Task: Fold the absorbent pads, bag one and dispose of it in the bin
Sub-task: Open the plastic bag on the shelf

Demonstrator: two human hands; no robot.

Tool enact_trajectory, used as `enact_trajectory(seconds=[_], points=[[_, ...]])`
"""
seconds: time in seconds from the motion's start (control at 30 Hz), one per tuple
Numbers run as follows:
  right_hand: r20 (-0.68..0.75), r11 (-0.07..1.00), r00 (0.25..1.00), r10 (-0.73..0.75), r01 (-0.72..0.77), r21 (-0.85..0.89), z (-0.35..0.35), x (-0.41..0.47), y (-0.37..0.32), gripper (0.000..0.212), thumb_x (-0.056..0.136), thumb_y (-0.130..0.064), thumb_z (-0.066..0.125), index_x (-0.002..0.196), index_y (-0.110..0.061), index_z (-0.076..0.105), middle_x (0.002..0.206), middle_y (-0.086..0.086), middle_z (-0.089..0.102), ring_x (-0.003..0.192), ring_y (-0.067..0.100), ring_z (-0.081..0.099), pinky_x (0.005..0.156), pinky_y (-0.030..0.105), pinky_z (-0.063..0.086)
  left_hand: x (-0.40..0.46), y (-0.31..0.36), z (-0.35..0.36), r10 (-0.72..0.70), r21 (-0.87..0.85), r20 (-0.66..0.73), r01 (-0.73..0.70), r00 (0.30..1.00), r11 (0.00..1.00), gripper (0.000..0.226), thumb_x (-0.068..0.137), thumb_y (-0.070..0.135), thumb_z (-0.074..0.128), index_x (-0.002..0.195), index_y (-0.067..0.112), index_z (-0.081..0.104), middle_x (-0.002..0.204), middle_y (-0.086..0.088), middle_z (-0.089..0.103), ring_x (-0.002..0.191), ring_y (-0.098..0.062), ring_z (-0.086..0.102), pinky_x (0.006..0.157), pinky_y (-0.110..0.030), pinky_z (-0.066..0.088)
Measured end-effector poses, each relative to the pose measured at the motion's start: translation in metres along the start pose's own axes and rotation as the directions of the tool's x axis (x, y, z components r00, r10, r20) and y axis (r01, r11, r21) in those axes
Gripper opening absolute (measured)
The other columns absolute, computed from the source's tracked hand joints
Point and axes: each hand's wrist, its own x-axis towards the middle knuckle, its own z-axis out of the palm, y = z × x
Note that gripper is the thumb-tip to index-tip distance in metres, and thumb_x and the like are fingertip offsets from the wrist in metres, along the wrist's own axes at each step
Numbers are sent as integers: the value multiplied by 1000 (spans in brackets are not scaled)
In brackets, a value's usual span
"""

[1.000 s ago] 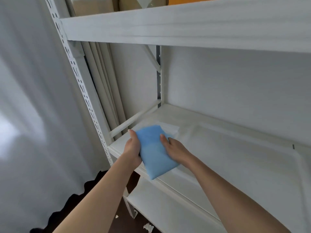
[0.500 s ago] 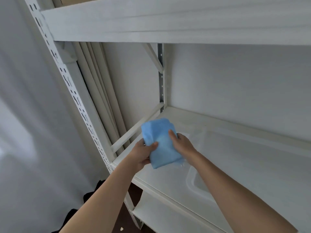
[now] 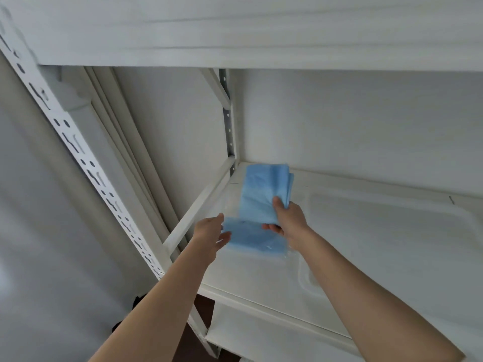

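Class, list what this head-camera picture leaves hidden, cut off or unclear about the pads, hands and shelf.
1. Bin and bag: not in view anywhere.
2. Right hand fingers: hidden behind the blue pad.
3. Pad count: layers overlap, cannot tell.
4. Left hand: blurred; contact with the pad unclear.
5. Lower shelf: cut off by the bottom edge.

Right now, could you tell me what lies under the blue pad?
The blue pad, gripped by the right hand, stands over another blue piece lying on the white shelf. Anything beneath it is hidden.
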Motion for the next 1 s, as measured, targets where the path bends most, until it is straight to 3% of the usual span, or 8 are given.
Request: enact_trajectory(seconds=[0.17, 0.3, 0.43, 0.53, 0.73, 0.83, 0.9, 1.0], points=[[-77, 983, 985, 155, -146, 107, -23, 11, 3, 29, 98, -36, 49, 115, -12, 49, 90, 9, 61, 61, 27, 65, 46, 25, 56, 15, -8, -4, -93, 29, -46, 95, 995, 995, 21, 88, 7, 61, 108, 8, 53, 107, -10, 43, 91, -30, 55, 72, -33, 55], [-13, 966, 969, 248, -246, 81, -30, 13, 10, 34, 98, -33, 49, 123, -10, 47, 102, 13, 60, 66, 30, 65, 41, 24, 53, 17, -15, 5, -157, -73, 47, 160, 987, 984, 21, 88, -1, 59, 106, 4, 49, 93, -13, 43, 71, -30, 54, 76, -37, 53], [68, 955, 964, 256, -263, 134, -31, 10, 2, 29, 98, -32, 49, 115, -8, 48, 92, 14, 61, 71, 28, 64, 42, 21, 52, 21, -14, 6, -176, 32, 25, 175, 984, 984, 10, 87, 1, 62, 87, 6, 53, 80, -10, 49, 60, -20, 52, 41, -19, 50], [37, 958, 985, 170, -174, 227, -30, 14, -5, 30, 98, -35, 49, 114, -10, 51, 89, 12, 62, 70, 24, 64, 43, 20, 51, 26, -7, 6, -137, 11, 21, 137, 990, 991, 16, 88, 11, 63, 77, 13, 53, 73, -6, 50, 53, -12, 41, 32, -11, 36], [-93, 951, 995, -32, 59, 303, -31, 16, -26, 21, 97, -42, 49, 98, -22, 55, 87, 6, 64, 66, 20, 65, 50, 22, 52, 28, 11, 15, 51, -275, 127, -15, 991, 961, 19, 97, 8, 50, 111, 15, 60, 91, -8, 59, 68, -18, 56, 60, -26, 51], [-84, 965, 994, -64, 83, 248, -35, 17, -25, 22, 96, -42, 49, 99, -21, 56, 86, 5, 64, 64, 20, 64, 56, 24, 52, 37, -7, 21, 24, 143, 177, -50, 984, 988, 45, 92, -5, 45, 127, 22, 50, 109, -16, 53, 79, -26, 58, 72, -33, 54], [-77, 971, 995, -59, 75, 227, -39, 16, -21, 23, 96, -42, 50, 99, -20, 56, 85, 5, 64, 65, 20, 64, 56, 25, 52, 38, -20, 22, 100, 661, 20, -88, 995, 745, 51, 90, 14, 54, 139, 18, 40, 133, -17, 35, 104, -32, 54, 86, -36, 49], [-62, 975, 997, -37, 50, 215, -48, 14, -14, 27, 96, -43, 50, 104, -18, 56, 87, 6, 64, 64, 20, 64, 58, 25, 53, 38, -40, 17, 111, 900, -23, -28, 994, 435, 92, 76, 44, 75, 142, 4, 24, 143, -17, 29, 131, -36, 34, 107, -44, 35]])
